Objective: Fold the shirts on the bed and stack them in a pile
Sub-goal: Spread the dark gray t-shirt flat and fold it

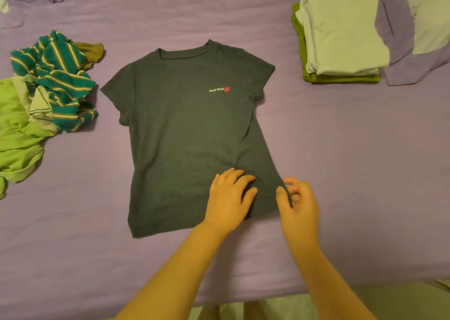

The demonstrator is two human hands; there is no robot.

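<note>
Dark shirt (187,129) flat, face up, mid bed (341,149). Left hand (227,201) presses near-right hem, fingers relaxed. Right hand (298,204) pinches hem corner. Folded pile (341,35) far right; unfolded shirts (46,95) left.

A home bedroom is shown: a bed (341,149) is covered by a purple sheet, unfolded shirts (48,88) are heaped at one side, and folded clothes (341,35) are stacked beside a pillow (431,15).

Dark grey t-shirt (185,129) spread flat face-up mid-bed, unfolded shirts (43,100) heaped left, folded pile (341,35) upper right
</note>
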